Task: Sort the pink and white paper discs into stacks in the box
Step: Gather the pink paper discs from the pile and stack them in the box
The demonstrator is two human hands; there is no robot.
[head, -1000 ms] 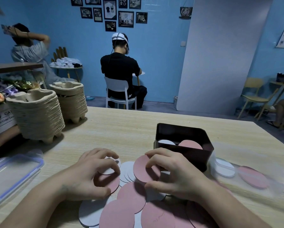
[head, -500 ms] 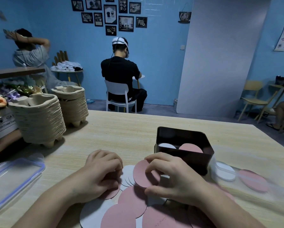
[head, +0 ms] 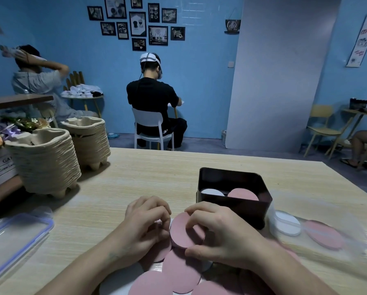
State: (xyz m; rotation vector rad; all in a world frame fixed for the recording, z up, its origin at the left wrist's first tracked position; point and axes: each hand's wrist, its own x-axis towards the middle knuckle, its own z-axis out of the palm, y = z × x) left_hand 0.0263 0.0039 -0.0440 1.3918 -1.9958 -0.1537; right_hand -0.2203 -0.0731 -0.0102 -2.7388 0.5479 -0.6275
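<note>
The wooden table (head: 157,173) is carrying 2 stacks of pulp trays (head: 46,162) at far left. The dark box (head: 253,211) is sitting right of centre, holding 1 white stack (head: 212,192) and 1 pink stack (head: 243,194) side by side. Loose discs (head: 178,271) are lying overlapped at the near edge. The right hand (head: 218,237) is pinching a pink disc (head: 182,233) just in front of the box. The left hand (head: 144,228) is curling its fingers against that disc's left edge; whether it is gripping anything cannot be told.
</note>
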